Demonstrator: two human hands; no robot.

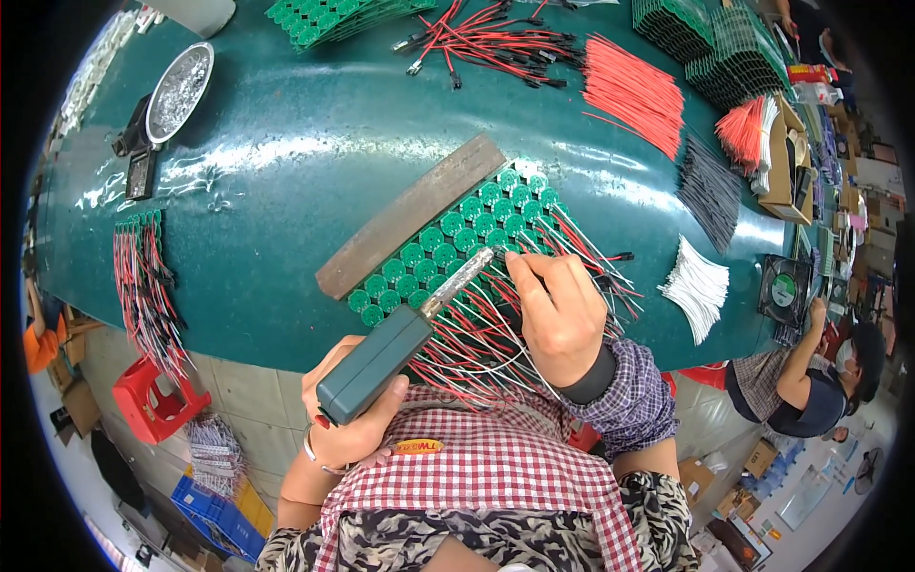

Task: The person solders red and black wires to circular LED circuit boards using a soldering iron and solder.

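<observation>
My left hand (351, 440) is wrapped round the boxy dark green handle of a soldering iron (375, 367). Its metal tip reaches up and right to a panel of small round green circuit boards (441, 255). Right at that tip, my right hand (564, 315) is closed in a pinch; what its fingertips hold is too small and hidden to make out. Red, black and white wires (467, 338) hang from the panel's near side toward my apron, partly under both hands. Along the panel's far left side lies a flat metal bar (410, 217).
Wire bundles lie to the right: red (631, 95), black (710, 195) and white (698, 289). A tilted metal bowl (179, 92) stands far left, above a wired board strip (143, 276). Stacked green panels (734, 57) are far right. A co-worker (810, 372) sits at the right.
</observation>
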